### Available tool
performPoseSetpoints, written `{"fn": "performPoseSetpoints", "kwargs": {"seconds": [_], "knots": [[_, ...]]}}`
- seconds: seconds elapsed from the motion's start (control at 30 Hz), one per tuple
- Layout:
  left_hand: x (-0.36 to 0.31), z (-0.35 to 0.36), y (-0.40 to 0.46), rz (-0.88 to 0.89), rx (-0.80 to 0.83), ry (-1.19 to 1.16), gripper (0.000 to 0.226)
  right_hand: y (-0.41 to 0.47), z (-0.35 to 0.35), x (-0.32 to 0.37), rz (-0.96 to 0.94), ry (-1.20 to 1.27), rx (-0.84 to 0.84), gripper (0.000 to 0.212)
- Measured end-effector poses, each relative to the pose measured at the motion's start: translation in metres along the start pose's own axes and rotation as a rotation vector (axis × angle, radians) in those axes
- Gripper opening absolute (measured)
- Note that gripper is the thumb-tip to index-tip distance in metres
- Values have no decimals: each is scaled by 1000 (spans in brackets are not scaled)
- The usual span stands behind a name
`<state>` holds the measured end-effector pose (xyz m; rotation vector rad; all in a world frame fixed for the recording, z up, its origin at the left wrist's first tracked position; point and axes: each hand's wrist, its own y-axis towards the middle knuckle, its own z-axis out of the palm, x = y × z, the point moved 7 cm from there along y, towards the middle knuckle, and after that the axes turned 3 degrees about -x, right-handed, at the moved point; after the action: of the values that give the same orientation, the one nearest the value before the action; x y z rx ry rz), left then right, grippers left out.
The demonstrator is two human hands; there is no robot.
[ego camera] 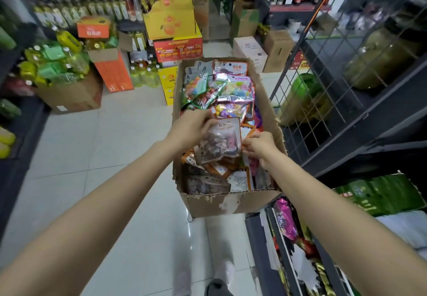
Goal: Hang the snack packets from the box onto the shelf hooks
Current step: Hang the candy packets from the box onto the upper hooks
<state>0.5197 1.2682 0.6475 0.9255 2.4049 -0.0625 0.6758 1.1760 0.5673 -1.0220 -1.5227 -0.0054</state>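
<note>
Over the box [231, 201], the left hand [191, 127] pinches a snack packet [220, 142] by its top edge; the right hand [258, 146] grips its right edge.

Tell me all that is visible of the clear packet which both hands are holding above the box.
The clear packet is a see-through plastic pouch with a pale printed header on top and brownish and pinkish pieces inside. It looks sealed and is tilted, header pointing away. It sits over the other packets in the cardboard box. The left hand grips its upper left edge, and the right hand pinches its right side. The header print is too blurred to read.
</note>
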Motion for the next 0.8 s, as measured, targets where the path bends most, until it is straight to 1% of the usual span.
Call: {"fn": "performPoseSetpoints", "kwargs": {"seconds": [0.07, 0.13, 0.2, 0.23, 0.3, 0.37, 0.47, 0.53, 0.6, 0.67, 0.77, 0.8], "knots": [[4, -19, 2, -35, -117, -72, 21, -7, -5, 6, -38, 12, 9, 11], [1, -38, 0, -30, -224, -83, 15, -17, -13, 17, -92, 30, -3, 17], [-6, -55, -3, -3, -310, -33, 20, -29, -24, 32, -146, 44, -36, 12], [-11, -61, -4, 4, -326, 19, 24, -37, -30, 40, -174, 39, -57, 6], [-25, -66, -4, 66, -297, 122, 26, -50, -40, 55, -233, 31, -85, 15], [-39, -63, -2, 150, -196, 189, 24, -71, -49, 67, -261, 91, -103, 23], [-65, -55, -6, 253, -48, 224, 29, -103, -60, 75, -251, 302, -86, 39], [-87, -56, -14, 346, -19, 197, 23, -122, -71, 74, -223, 509, -62, 41], [-111, -58, -24, 465, -28, 151, 23, -139, -83, 69, -166, 716, -25, 35], [-136, -62, -35, 576, -75, 137, 30, -156, -97, 61, -97, 891, -5, 34], [-180, -69, -54, 773, -127, 133, 48, -181, -127, 50, -81, 1119, -46, 27], [-196, -72, -62, 857, -149, 142, 48, -191, -137, 47, -92, 1162, -73, 25]]}}
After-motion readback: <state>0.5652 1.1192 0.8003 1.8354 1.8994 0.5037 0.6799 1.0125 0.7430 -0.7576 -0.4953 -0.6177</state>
